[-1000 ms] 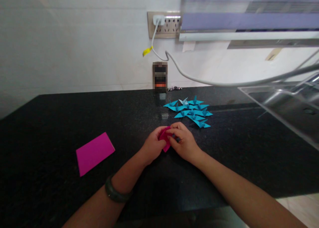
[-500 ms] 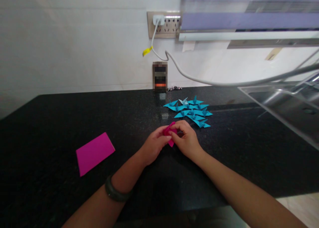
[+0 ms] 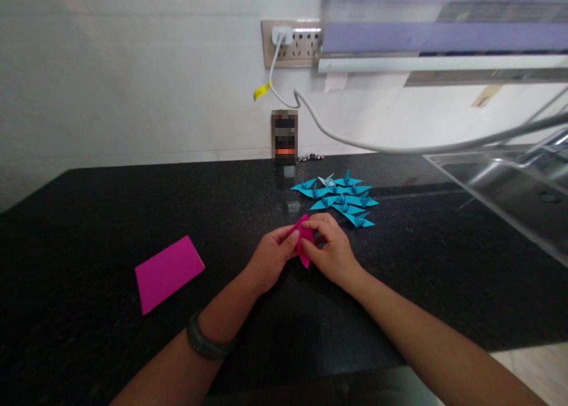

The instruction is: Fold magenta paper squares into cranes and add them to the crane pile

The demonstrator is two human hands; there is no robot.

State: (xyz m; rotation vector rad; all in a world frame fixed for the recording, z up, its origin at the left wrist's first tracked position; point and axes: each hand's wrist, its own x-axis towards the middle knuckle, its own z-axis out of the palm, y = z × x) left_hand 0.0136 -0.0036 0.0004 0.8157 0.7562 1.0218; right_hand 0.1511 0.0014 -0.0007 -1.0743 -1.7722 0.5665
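A small folded piece of pink paper (image 3: 306,246) is pinched between both hands, above the dark counter. My left hand (image 3: 271,257) grips its left side, thumb on top. From the right, my right hand (image 3: 333,246) holds the other side with thumb and fingers, which hide part of the folds. Just beyond the hands lies a cluster of blue paper cranes (image 3: 344,200), one of them paler (image 3: 327,181). Off to the left rests a stack of pink paper sheets (image 3: 169,274), touched by neither hand.
The black stone counter (image 3: 89,216) meets a white wall, where a phone-like object (image 3: 284,137), blurred out, leans beside a beaded string (image 3: 312,157). A white cable (image 3: 355,142) hangs from the socket (image 3: 306,45) across to the right. A metal sink (image 3: 532,187) sits at the right.
The pink paper has turned a little between my fingers and shows a longer, more open shape. My left thumb has shifted up and back along it. The cranes and the stack are unmoved.
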